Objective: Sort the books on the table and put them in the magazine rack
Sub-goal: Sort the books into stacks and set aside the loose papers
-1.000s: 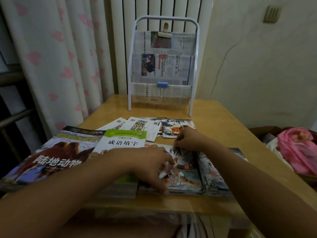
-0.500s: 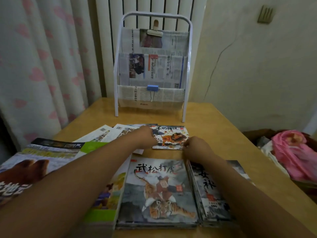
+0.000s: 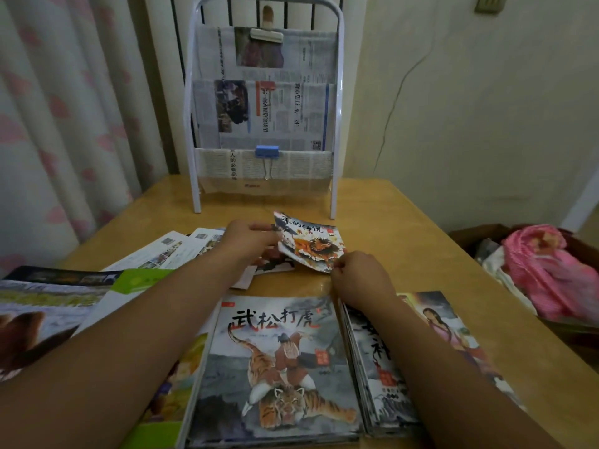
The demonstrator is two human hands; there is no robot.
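A thin picture book with an orange beast on its cover (image 3: 308,243) is tilted up off the wooden table (image 3: 405,241). My left hand (image 3: 248,239) grips its left edge and my right hand (image 3: 358,275) pinches its near right corner. Near me lies a stack topped by the tiger book (image 3: 275,361), with another stack of books (image 3: 389,361) to its right. A green-covered book (image 3: 139,281) and a large animal book (image 3: 42,306) lie at the left. The white magazine rack (image 3: 335,124), lined with newspaper, stands at the table's far end.
Loose leaflets (image 3: 181,247) are spread left of my left hand. A blue binder clip (image 3: 266,152) hangs on the rack's lowest pocket and a wooden clip (image 3: 266,32) on the top one. Pink cloth (image 3: 551,270) lies off the table's right edge. A curtain (image 3: 64,108) hangs at the left.
Both hands left the near stacks and went forward to the small picture book. It lay flat half a second ago; now it is lifted and tilted between my hands.
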